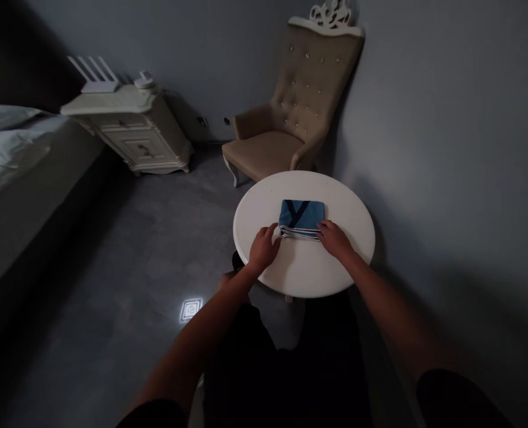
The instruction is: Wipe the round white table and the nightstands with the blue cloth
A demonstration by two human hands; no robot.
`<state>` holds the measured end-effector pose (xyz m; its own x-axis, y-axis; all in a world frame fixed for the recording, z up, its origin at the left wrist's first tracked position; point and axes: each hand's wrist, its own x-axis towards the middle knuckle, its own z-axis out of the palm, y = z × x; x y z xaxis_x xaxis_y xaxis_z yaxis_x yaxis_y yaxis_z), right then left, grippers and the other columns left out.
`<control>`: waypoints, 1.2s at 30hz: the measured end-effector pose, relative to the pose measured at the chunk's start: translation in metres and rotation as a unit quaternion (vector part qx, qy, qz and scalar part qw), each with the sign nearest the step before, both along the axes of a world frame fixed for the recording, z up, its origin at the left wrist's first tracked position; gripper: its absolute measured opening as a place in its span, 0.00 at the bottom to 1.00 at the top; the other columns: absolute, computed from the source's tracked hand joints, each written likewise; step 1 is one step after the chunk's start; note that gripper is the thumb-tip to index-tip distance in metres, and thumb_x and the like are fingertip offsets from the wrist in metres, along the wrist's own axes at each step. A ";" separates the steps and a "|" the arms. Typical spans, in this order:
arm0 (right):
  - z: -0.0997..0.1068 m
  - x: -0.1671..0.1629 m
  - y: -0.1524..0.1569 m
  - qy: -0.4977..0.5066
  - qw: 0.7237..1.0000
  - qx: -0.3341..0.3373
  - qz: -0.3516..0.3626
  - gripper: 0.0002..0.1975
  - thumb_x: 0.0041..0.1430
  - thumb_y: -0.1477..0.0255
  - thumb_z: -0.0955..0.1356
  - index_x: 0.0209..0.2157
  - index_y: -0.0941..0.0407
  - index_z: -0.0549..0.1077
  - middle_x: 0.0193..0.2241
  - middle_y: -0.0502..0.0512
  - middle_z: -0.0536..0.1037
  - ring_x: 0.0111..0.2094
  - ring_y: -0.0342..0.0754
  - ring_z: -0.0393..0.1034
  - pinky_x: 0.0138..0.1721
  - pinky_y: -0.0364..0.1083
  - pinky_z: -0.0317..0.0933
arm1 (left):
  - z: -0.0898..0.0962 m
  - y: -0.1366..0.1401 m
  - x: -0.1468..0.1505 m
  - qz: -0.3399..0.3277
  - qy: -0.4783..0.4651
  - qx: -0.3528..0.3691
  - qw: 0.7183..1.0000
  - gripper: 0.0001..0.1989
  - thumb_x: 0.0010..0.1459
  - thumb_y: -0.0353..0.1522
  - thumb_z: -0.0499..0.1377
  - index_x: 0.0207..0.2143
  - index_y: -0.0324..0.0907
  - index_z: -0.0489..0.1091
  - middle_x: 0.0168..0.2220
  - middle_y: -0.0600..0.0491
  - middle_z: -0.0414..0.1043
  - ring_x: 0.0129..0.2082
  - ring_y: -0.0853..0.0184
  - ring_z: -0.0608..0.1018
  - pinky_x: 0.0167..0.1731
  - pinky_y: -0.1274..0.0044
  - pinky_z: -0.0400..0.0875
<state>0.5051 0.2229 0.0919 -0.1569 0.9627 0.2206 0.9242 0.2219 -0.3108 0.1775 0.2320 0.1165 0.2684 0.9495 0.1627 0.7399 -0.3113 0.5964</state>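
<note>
- Two hands work at one folded blue cloth [302,219], which lies flat near the middle of a round white worktop [264,205].
- Far left, a bed [9,148] and a cream nightstand [130,131] stand well apart from the work; a bright light patch [191,310] shows on the floor.
- Left hand [264,246] rests on the worktop just beside the cloth's near left corner, fingers curled loosely toward the edge; its grip looks half-closed, touching the corner, though whether it pinches the layers I cannot tell.
- Right hand [334,238] lies on the near right corner, fingers spread and flat, pressing down and not pinching.
- Done well, I judge, this calls for even pressure from both hands, stacked edges kept aligned, and the layers smoothed outward so none creep or bunch.
- Behind the worktop stands a tufted beige armchair [290,119] against the wall.
</note>
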 end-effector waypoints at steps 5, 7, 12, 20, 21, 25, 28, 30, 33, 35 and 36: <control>-0.008 -0.005 -0.005 0.018 0.999 0.019 -0.021 0.19 0.78 0.75 0.67 0.60 0.56 0.88 0.64 0.70 0.84 0.62 0.64 0.80 0.67 0.63 0.77 | 0.009 0.028 0.035 0.036 0.073 -0.069 0.994 0.29 0.80 0.38 0.64 0.80 0.48 0.72 0.64 0.39 0.82 0.63 0.48 0.84 0.62 0.64 0.78; -0.010 -0.005 -0.007 0.026 0.999 0.023 -0.030 0.20 0.77 0.76 0.66 0.58 0.55 0.88 0.65 0.68 0.84 0.63 0.63 0.80 0.68 0.63 0.77 | 0.007 0.029 0.042 0.048 0.074 -0.073 0.993 0.26 0.81 0.36 0.62 0.77 0.47 0.75 0.65 0.39 0.83 0.64 0.49 0.84 0.63 0.65 0.78; -0.011 0.000 -0.005 0.047 0.998 0.028 -0.042 0.19 0.79 0.77 0.63 0.57 0.57 0.85 0.64 0.68 0.84 0.63 0.60 0.80 0.67 0.59 0.77 | -0.002 0.027 0.047 0.048 0.060 -0.051 0.996 0.21 0.79 0.31 0.61 0.69 0.45 0.80 0.63 0.40 0.83 0.64 0.50 0.83 0.65 0.64 0.77; -0.017 -0.001 -0.026 0.061 0.997 0.046 -0.025 0.18 0.83 0.72 0.61 0.56 0.56 0.83 0.70 0.70 0.80 0.67 0.62 0.79 0.67 0.63 0.78 | -0.021 0.020 0.046 0.047 0.062 -0.016 0.997 0.16 0.79 0.26 0.57 0.59 0.45 0.83 0.58 0.40 0.83 0.60 0.51 0.83 0.64 0.64 0.76; -0.018 -0.001 -0.029 0.060 0.997 0.051 -0.019 0.18 0.83 0.71 0.61 0.55 0.55 0.83 0.71 0.70 0.80 0.70 0.63 0.77 0.69 0.64 0.77 | -0.023 0.018 0.046 0.045 0.062 -0.013 0.997 0.16 0.79 0.26 0.57 0.58 0.45 0.83 0.59 0.40 0.83 0.60 0.51 0.82 0.65 0.64 0.76; -0.017 -0.006 -0.040 0.032 0.998 0.059 -0.008 0.18 0.81 0.61 0.69 0.60 0.55 0.84 0.74 0.70 0.78 0.73 0.67 0.73 0.73 0.69 0.72 | -0.025 0.014 0.043 0.031 0.066 -0.008 0.997 0.17 0.79 0.25 0.56 0.59 0.44 0.82 0.61 0.40 0.82 0.60 0.51 0.81 0.66 0.63 0.75; -0.015 -0.010 -0.046 0.002 0.998 0.055 -0.028 0.21 0.77 0.59 0.74 0.63 0.55 0.85 0.72 0.72 0.79 0.70 0.72 0.74 0.71 0.72 0.71 | -0.025 0.012 0.041 0.024 0.067 -0.004 0.997 0.17 0.80 0.26 0.55 0.59 0.46 0.82 0.62 0.41 0.82 0.60 0.52 0.80 0.66 0.63 0.74; -0.014 -0.012 -0.048 -0.003 0.998 0.053 -0.035 0.19 0.78 0.62 0.73 0.62 0.55 0.86 0.71 0.71 0.81 0.67 0.71 0.76 0.70 0.71 0.71 | -0.026 0.010 0.040 0.022 0.063 0.001 0.998 0.17 0.80 0.26 0.54 0.58 0.45 0.82 0.63 0.40 0.81 0.60 0.52 0.81 0.66 0.64 0.74; -0.015 -0.011 -0.047 0.001 0.998 0.050 -0.022 0.19 0.78 0.65 0.72 0.63 0.55 0.86 0.70 0.70 0.81 0.66 0.67 0.77 0.70 0.68 0.73 | -0.028 0.008 0.039 0.009 0.058 0.009 0.998 0.17 0.80 0.26 0.54 0.58 0.44 0.82 0.64 0.40 0.80 0.60 0.53 0.81 0.66 0.65 0.74; -0.015 -0.011 -0.044 0.004 0.999 0.051 -0.014 0.18 0.78 0.67 0.71 0.62 0.56 0.87 0.70 0.69 0.81 0.66 0.66 0.77 0.71 0.67 0.73 | -0.029 0.007 0.039 0.000 0.055 0.012 0.998 0.18 0.80 0.26 0.54 0.58 0.44 0.82 0.64 0.40 0.80 0.60 0.53 0.81 0.67 0.65 0.74; -0.015 -0.010 -0.043 0.007 0.999 0.051 -0.014 0.18 0.78 0.68 0.70 0.60 0.56 0.88 0.69 0.70 0.81 0.66 0.66 0.77 0.72 0.66 0.72 | -0.030 0.006 0.039 -0.003 0.053 0.012 0.998 0.18 0.80 0.26 0.54 0.57 0.44 0.82 0.64 0.40 0.80 0.60 0.53 0.81 0.67 0.65 0.74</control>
<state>0.4948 0.1800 0.0770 -0.1277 0.9387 0.3203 0.9263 0.2283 -0.2998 0.2160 0.2382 0.0866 0.2913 0.9438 0.1560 0.7968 -0.3296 0.5064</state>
